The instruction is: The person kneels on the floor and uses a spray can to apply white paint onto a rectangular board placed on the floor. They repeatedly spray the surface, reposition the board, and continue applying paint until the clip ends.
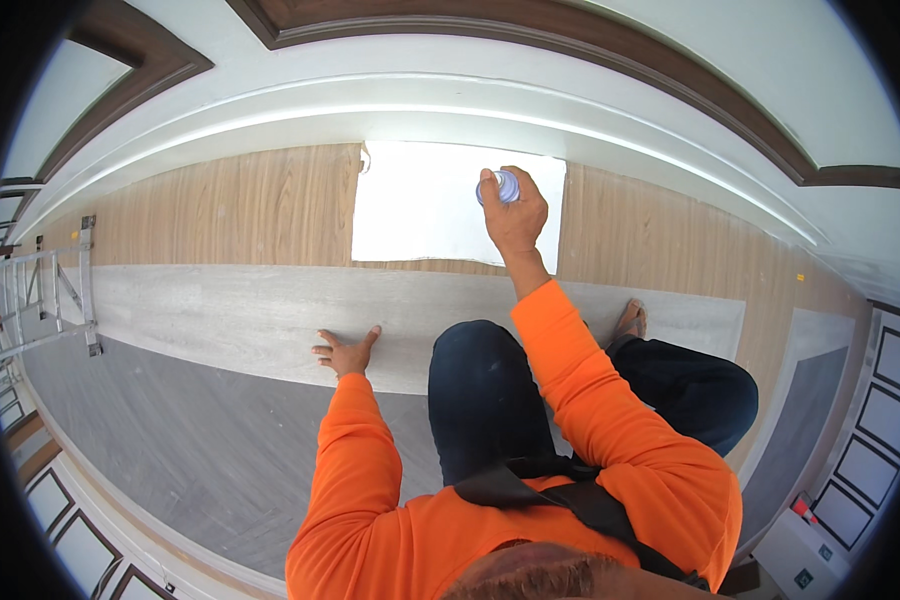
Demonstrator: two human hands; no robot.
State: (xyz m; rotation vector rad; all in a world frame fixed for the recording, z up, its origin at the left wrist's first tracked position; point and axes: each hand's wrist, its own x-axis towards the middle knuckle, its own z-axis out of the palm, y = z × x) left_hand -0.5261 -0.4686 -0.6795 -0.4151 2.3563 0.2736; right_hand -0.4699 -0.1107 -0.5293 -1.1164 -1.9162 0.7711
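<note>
- The left knee [482, 365] bends nearest; for a steady reach, weight probably belongs on the legs and left hand, so the right arm moves without leaning on what it holds.
- The left hand [344, 355] should work well as a prop if it stays flat and clear of the strip's edge. It is spread wide, thumb well apart from the fingers, grasping nothing; it appears to rest palm down on the grey strip [210, 305].
- 1 foot [632, 316] shows beyond the right leg, also over the strip.
- The right hand [516, 215] would do best with a light, even grip and a level wrist, keeping the container upright. It is partly closed, thumb on the left and fingers curling over the far right side, grasping the purple container [509, 188].
- The container is over the right half of the white sheet [420, 205]; whether its base touches the sheet, I cannot tell.
- The sheet lies on the wood floor [260, 205], beyond the strip; its far left corner looks curled, so a gentle touch there seems wise.
- The white wall [370, 55] rises farthest off.
</note>
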